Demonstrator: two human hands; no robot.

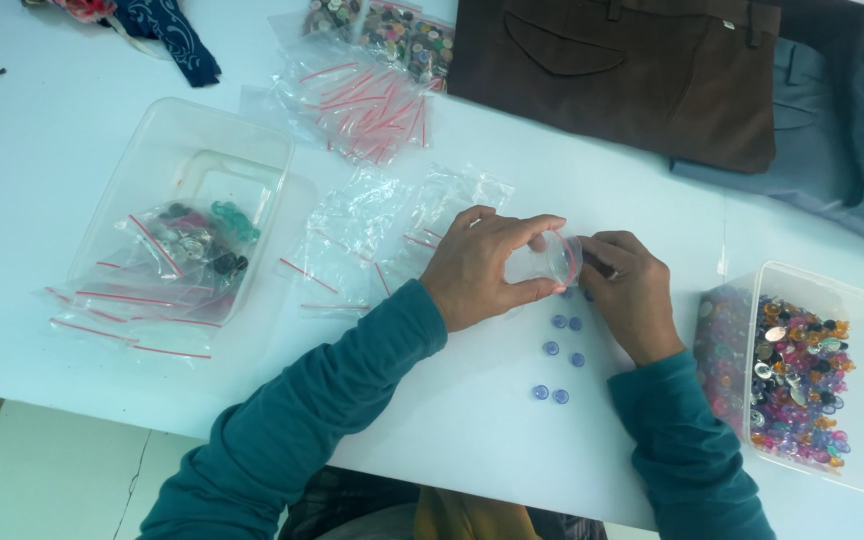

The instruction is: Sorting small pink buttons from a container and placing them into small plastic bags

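My left hand (479,268) holds a small clear zip bag (550,260) with a red strip, its mouth held open toward the right. My right hand (632,292) is at the bag's mouth, fingers pinched together there; I cannot see what is between them. Several small blue round gems (559,358) lie loose on the white table (472,430) just below and between my hands.
A clear tub (832,300) of mixed coloured gems stands at the right. A second clear tub (187,160) with filled bags is at the left. Empty zip bags (372,235) lie in the middle, more at the back. Brown trousers (622,70) and grey-blue trousers (842,130) lie behind.
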